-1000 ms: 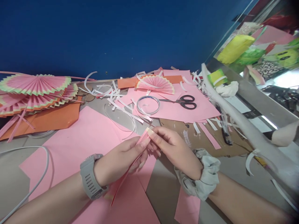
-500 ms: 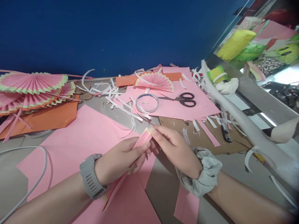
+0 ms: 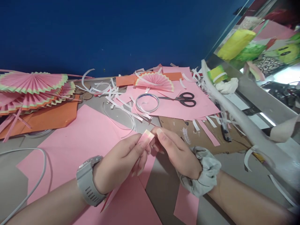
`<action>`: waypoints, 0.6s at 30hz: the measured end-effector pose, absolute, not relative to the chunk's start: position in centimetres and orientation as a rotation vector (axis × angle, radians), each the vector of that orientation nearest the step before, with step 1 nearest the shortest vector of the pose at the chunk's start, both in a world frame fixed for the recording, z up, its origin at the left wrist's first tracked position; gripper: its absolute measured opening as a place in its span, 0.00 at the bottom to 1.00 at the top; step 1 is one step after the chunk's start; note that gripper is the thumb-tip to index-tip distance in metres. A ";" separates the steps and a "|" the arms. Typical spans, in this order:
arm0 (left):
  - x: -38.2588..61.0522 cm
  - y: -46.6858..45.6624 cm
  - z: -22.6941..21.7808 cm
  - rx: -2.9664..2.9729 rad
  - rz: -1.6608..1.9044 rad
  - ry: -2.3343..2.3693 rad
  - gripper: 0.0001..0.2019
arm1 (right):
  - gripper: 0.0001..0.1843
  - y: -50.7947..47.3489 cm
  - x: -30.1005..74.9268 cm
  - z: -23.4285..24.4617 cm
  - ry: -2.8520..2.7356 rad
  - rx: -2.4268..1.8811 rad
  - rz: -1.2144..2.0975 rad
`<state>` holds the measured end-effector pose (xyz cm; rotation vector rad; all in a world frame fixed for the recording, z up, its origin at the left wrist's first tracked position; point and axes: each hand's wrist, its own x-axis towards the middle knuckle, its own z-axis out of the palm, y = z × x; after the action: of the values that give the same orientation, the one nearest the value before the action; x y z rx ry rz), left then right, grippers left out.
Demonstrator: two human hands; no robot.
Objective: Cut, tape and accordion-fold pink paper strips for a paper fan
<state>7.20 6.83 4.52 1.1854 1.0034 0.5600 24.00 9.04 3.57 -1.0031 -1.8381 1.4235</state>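
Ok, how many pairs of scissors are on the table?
1: black-handled scissors on the pink sheet at the back, right of the tape ring. Others may hide under scraps.

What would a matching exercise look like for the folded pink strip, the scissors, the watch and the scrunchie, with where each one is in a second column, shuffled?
Things
1. folded pink strip
2. scissors
3. watch
4. scrunchie

Places
A. lying on the far pink sheet
B. around the right wrist
C. pinched between the left hand and the right hand
D. strapped on the left wrist

Pairs: 1-C, 2-A, 3-D, 4-B
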 end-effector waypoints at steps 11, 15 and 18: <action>7.4 6.5 4.5 1.251 0.551 1.089 0.17 | 0.15 9.1 23.6 4.2 -1.982 -1.081 1.275; 7.4 6.6 4.4 1.246 0.537 1.086 0.18 | 0.15 9.1 23.7 4.0 -1.971 -1.052 1.306; 7.3 6.6 4.3 1.251 0.527 1.057 0.17 | 0.15 9.2 23.7 3.8 -1.973 -1.077 1.322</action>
<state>7.30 6.63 4.32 1.2507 1.0569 0.5269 23.71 9.19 3.79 -1.0766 -1.9731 1.3220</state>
